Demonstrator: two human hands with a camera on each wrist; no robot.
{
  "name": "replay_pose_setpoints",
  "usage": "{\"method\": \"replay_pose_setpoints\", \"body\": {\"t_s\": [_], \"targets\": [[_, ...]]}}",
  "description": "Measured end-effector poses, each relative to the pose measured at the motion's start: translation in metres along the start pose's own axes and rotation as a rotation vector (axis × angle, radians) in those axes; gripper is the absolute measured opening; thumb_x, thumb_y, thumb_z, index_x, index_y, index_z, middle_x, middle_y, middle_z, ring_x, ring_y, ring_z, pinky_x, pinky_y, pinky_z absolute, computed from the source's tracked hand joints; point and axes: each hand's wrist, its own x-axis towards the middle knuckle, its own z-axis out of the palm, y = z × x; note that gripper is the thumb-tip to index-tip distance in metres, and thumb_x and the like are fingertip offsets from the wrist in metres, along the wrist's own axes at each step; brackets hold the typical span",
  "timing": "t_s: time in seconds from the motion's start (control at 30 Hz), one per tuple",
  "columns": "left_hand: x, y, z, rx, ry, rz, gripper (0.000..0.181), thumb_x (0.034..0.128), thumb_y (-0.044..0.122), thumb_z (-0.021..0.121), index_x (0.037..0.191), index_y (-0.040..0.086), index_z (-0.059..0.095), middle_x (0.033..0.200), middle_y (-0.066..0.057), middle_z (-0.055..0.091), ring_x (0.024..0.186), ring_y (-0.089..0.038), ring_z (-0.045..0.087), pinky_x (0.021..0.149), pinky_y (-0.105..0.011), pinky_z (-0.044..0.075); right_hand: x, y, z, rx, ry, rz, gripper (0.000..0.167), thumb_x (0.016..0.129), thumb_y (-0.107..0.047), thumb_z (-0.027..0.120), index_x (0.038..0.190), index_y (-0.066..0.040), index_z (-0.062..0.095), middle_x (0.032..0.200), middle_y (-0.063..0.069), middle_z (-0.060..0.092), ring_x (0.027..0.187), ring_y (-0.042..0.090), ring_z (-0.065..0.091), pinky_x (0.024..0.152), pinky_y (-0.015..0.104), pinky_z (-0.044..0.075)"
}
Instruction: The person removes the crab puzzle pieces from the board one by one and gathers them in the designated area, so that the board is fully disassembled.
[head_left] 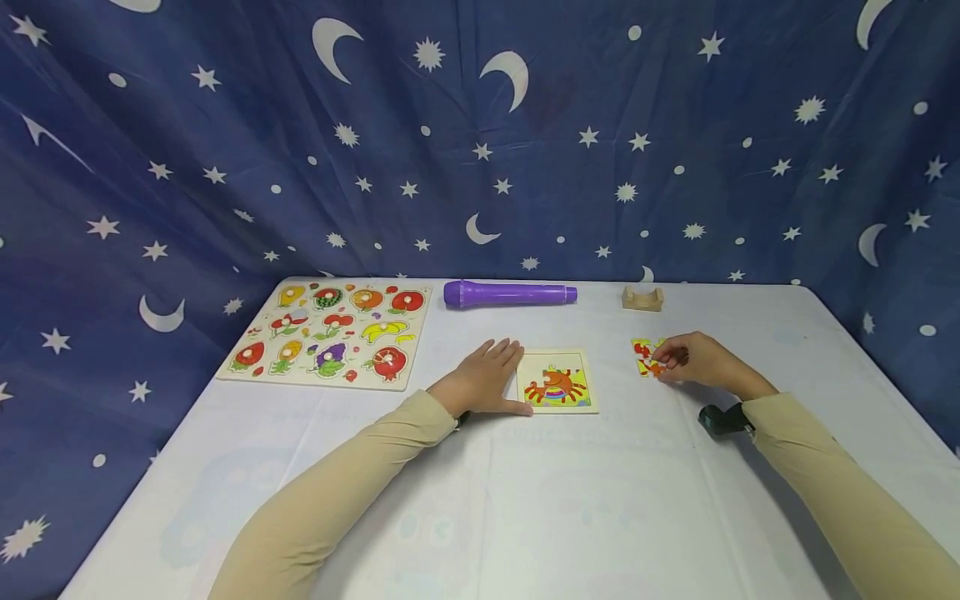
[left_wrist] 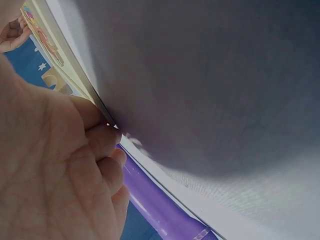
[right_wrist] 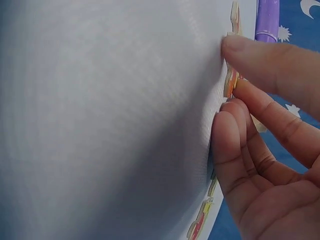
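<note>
A small square wooden puzzle board [head_left: 557, 357] with a crab picture lies flat near the middle of the table. My left hand [head_left: 487, 379] rests at its left edge, fingers extended and thumb at the near corner; in the left wrist view the fingertips of the left hand [left_wrist: 102, 135] touch the board's edge [left_wrist: 80, 75]. To the right of the board are red and yellow puzzle pieces [head_left: 642, 350]. Over them, my right hand [head_left: 697, 360] has its fingers bent; in the right wrist view thumb and index finger of the right hand [right_wrist: 270, 130] pinch a piece [right_wrist: 229, 82].
A fruit puzzle board [head_left: 352, 333] with knobbed pieces lies at the left. Along the back of the table are a purple microphone-shaped object [head_left: 510, 294] and a small notched wooden block [head_left: 642, 301]. Behind hangs a blue curtain [head_left: 555, 183] with moons and stars.
</note>
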Motion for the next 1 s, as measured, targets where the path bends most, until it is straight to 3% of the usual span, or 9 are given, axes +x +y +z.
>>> {"method": "replay_pose_setpoints", "body": {"t_s": [0.2,0.37,0.53,0.67,0.83,1.0], "targets": [[-0.001,-0.001,-0.001,0.001,0.001,0.002,0.102,0.0811,0.076,0.042,0.151,0.006,0.015,0.158,-0.008,0.016,0.147,-0.022,0.014,0.122,-0.037,0.010,0.003,-0.003,-0.003,0.038,0.015,-0.009,0.035,0.074,-0.006,0.077,0.104,0.007,0.065,0.087,0.011,0.066,0.072,0.009,0.055,0.062,0.017,0.048],[-0.001,-0.002,-0.001,-0.001,0.009,0.005,0.101,0.0813,0.075,0.043,0.151,0.006,0.016,0.158,-0.009,0.018,0.147,-0.023,0.015,0.122,-0.037,0.011,0.012,-0.029,0.000,0.110,-0.004,-0.043,0.039,0.076,-0.009,0.076,0.110,0.005,0.064,0.096,0.016,0.067,0.078,0.013,0.057,0.063,0.018,0.050],[-0.001,-0.002,0.000,-0.007,0.017,0.008,0.101,0.0812,0.074,0.044,0.151,0.006,0.017,0.158,-0.008,0.019,0.147,-0.023,0.016,0.122,-0.038,0.012,0.028,-0.063,0.017,0.118,-0.040,-0.094,0.039,0.077,-0.012,0.076,0.112,0.001,0.065,0.100,0.015,0.066,0.084,0.018,0.056,0.072,0.017,0.052],[-0.001,-0.002,0.000,-0.006,0.015,0.006,0.101,0.0812,0.075,0.044,0.151,0.006,0.017,0.158,-0.008,0.019,0.147,-0.023,0.017,0.121,-0.037,0.012,0.040,-0.082,0.033,0.141,-0.080,-0.169,0.040,0.076,-0.011,0.077,0.112,0.003,0.064,0.101,0.016,0.066,0.087,0.020,0.058,0.080,0.026,0.054],[0.000,-0.001,0.001,-0.001,0.015,0.004,0.102,0.0809,0.075,0.043,0.151,0.006,0.018,0.158,-0.008,0.020,0.147,-0.022,0.017,0.121,-0.037,0.013,0.052,-0.095,0.050,0.165,-0.146,-0.204,0.044,0.075,-0.012,0.078,0.114,0.004,0.062,0.099,0.015,0.066,0.085,0.018,0.058,0.079,0.027,0.055],[-0.001,-0.001,0.000,-0.007,0.019,0.008,0.101,0.0808,0.075,0.044,0.150,0.006,0.018,0.157,-0.009,0.020,0.146,-0.023,0.018,0.121,-0.038,0.013,0.057,-0.100,0.059,0.096,-0.186,-0.183,0.045,0.076,-0.013,0.078,0.116,0.002,0.061,0.101,0.011,0.066,0.084,0.015,0.056,0.077,0.021,0.052]]}}
